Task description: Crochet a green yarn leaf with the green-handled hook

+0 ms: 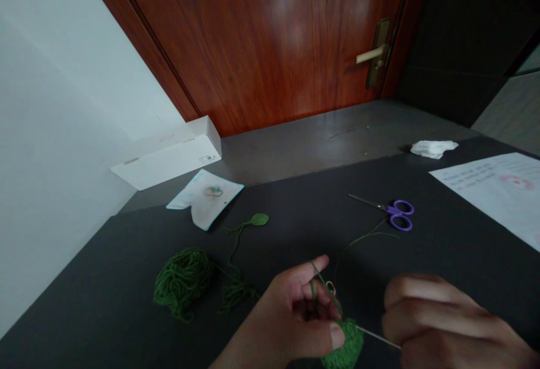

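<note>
In the head view, a green crocheted piece (346, 344) is pinched between the thumb and fingers of my left hand (291, 315). Green yarn (323, 278) loops over the raised index finger of that hand and runs down to the piece. My right hand (447, 321) is closed around a thin crochet hook (377, 337), whose tip meets the upper edge of the piece. A small ring-like item (331, 287) shows by the left fingers. The lower part of the crocheted piece is cut off by the frame.
A ball of green yarn (184, 282) lies left of my hands, with a small green leaf shape (259, 220) beyond it. Purple-handled scissors (394, 211) lie ahead on the right. Farther out are a white pouch (206, 197), a white box (172, 158), crumpled tissue (433, 148) and a printed paper (498, 189).
</note>
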Tool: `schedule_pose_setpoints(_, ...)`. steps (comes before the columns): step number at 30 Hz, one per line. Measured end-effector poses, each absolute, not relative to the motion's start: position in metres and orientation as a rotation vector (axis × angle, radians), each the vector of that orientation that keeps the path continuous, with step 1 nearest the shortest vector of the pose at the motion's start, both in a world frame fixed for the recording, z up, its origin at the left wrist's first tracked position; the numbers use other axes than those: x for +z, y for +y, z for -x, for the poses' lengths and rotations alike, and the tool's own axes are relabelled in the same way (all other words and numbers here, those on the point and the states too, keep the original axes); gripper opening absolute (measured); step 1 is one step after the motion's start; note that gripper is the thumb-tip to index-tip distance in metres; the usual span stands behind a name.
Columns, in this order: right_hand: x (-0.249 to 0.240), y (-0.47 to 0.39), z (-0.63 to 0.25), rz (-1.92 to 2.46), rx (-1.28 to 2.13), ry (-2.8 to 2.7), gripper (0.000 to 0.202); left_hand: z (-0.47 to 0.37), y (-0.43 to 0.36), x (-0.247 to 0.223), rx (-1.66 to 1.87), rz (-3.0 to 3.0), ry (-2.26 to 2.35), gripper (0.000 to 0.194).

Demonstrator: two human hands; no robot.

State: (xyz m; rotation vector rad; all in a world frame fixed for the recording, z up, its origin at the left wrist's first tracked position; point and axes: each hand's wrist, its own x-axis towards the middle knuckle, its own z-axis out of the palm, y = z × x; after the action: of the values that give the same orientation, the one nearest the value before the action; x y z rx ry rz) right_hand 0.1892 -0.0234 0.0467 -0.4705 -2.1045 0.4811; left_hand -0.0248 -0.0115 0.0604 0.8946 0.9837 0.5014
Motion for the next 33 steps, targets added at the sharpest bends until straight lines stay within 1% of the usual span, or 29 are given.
schedule_pose_setpoints(3,0.042,-0.024,-0.187,0.485,1.021,-1.802,0.041,0.026,-0.015,0.060,0.506,-0.772,0.892,0.081)
schedule_pose_setpoints(6,0.037,-0.027,-0.179,0.607,1.449,-1.414,0.044,0.027,-0.016,0.059,0.493,-0.664,0.776,0.073)
schedule_pose_setpoints(9,0.036,-0.027,-0.169,0.678,1.730,-1.023,0.046,0.026,-0.013,0.057,0.488,-0.631,0.698,0.069)
schedule_pose_setpoints(12,0.039,-0.026,-0.164,0.752,1.869,-0.803,0.045,0.026,-0.010,0.054,0.527,-0.664,0.691,0.064)
schedule_pose_setpoints(15,0.042,-0.025,-0.164,0.829,1.937,-0.689,0.043,0.027,-0.010,0.049,0.575,-0.708,0.724,0.066)
schedule_pose_setpoints(20,0.042,-0.024,-0.164,0.862,1.977,-0.568,0.039,0.027,-0.013,0.048,0.648,-0.735,0.814,0.087)
schedule_pose_setpoints(24,0.042,-0.023,-0.164,0.830,1.980,-0.611,0.041,0.027,-0.013,0.055,0.613,-0.699,0.831,0.085)
schedule_pose_setpoints(28,0.042,-0.024,-0.170,0.796,1.864,-0.859,0.045,0.026,-0.011,0.057,0.512,-0.671,0.767,0.082)
schedule_pose_setpoints(33,0.049,-0.024,-0.184,0.652,1.542,-1.512,0.049,0.024,-0.010,0.054,0.369,-0.653,0.704,0.076)
